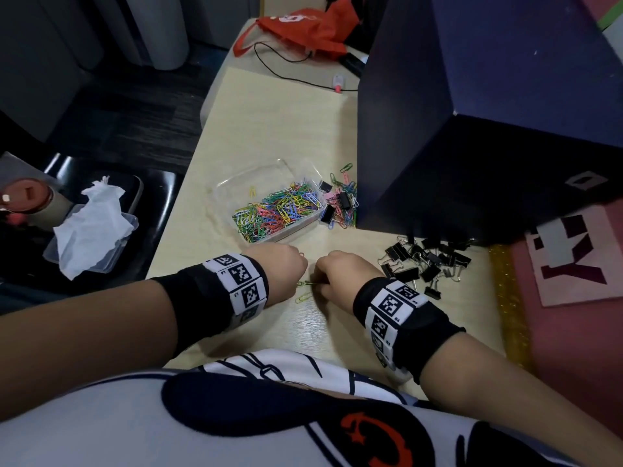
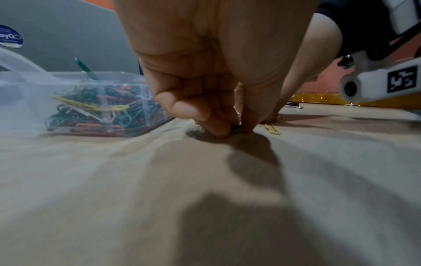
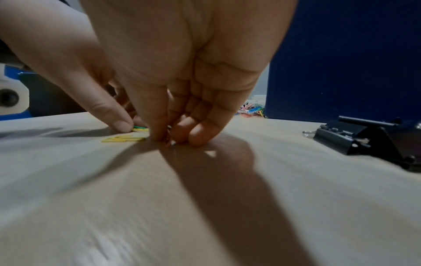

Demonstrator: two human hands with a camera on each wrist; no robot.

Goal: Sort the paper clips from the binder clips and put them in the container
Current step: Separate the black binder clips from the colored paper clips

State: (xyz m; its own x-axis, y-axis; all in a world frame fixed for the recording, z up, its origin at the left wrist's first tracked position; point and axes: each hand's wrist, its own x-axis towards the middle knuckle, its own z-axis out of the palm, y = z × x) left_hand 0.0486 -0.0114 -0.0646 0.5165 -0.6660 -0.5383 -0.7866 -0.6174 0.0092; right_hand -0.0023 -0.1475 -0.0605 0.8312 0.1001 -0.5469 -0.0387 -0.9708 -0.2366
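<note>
My left hand (image 1: 286, 269) is low on the table, thumb and fingers pinching a green paper clip (image 2: 237, 128). My right hand (image 1: 340, 273) is just to its right. Its curled fingertips (image 3: 159, 136) press down and pinch a small reddish paper clip (image 3: 169, 144), most of it hidden. A yellow paper clip (image 1: 303, 296) lies flat between the two hands. Just beyond the left hand stands the clear plastic container (image 1: 236, 183), holding several coloured paper clips. A mixed heap of paper clips and binder clips (image 1: 340, 200) lies to its right. Black binder clips (image 1: 424, 261) are spread right of my right hand.
A tall dark blue box (image 1: 472, 112) stands at the back right, close to both heaps. A binder clip (image 3: 364, 140) lies near my right wrist. A tray with a tissue (image 1: 91, 224) is off the table's left edge. A red bag (image 1: 303, 28) and cable lie far back.
</note>
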